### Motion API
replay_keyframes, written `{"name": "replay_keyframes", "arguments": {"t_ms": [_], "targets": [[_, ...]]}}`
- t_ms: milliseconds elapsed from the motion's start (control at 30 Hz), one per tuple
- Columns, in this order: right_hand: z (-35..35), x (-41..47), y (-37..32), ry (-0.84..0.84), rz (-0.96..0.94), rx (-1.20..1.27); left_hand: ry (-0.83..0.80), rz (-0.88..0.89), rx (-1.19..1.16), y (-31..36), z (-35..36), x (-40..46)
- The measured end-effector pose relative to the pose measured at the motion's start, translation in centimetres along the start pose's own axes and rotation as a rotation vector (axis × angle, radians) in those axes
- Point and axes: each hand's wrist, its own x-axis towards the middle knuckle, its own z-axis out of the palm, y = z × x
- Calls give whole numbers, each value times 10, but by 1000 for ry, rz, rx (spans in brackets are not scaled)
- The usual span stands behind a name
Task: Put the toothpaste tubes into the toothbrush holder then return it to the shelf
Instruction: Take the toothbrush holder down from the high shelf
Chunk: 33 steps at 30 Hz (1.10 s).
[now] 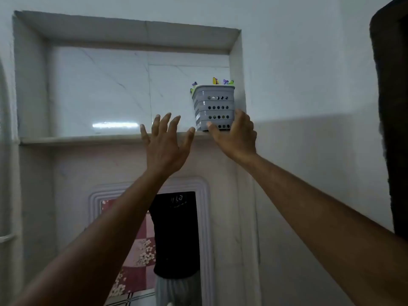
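Note:
A grey perforated toothbrush holder [213, 107] stands at the right end of a marble shelf [88, 139] set in a wall niche. Colourful brush tips stick out of its top; no toothpaste tubes can be made out. My right hand [235, 134] is at the holder's lower right corner, thumb against its front base and fingers at its right side. My left hand [166, 140] is raised just left of the holder with fingers spread, holding nothing and a little apart from it.
The niche's right wall [237, 85] is right beside the holder. Below the shelf hangs a framed mirror [154, 239] showing a person in a dark top. A dark door edge [393, 107] is at the far right.

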Motion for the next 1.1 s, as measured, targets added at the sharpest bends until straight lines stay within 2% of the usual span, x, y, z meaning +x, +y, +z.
{"name": "replay_keyframes", "arguments": {"t_ms": [100,300,400,600,900,1100], "targets": [[11,9,2,84,-29,3,0,-40,93,-4,11,3],[24,20,-1,75,-49,125,87,15,174,-13,24,1],[28,25,1,34,-39,113,75,12,187,-13,25,-1],[24,26,0,150,-22,167,32,-18,182,-12,18,1],[-2,13,-15,197,-24,347,-73,-66,145,-1,8,0],[-24,-15,-13,246,-81,429,-19,-80,-56,17,-11,-21]]}}
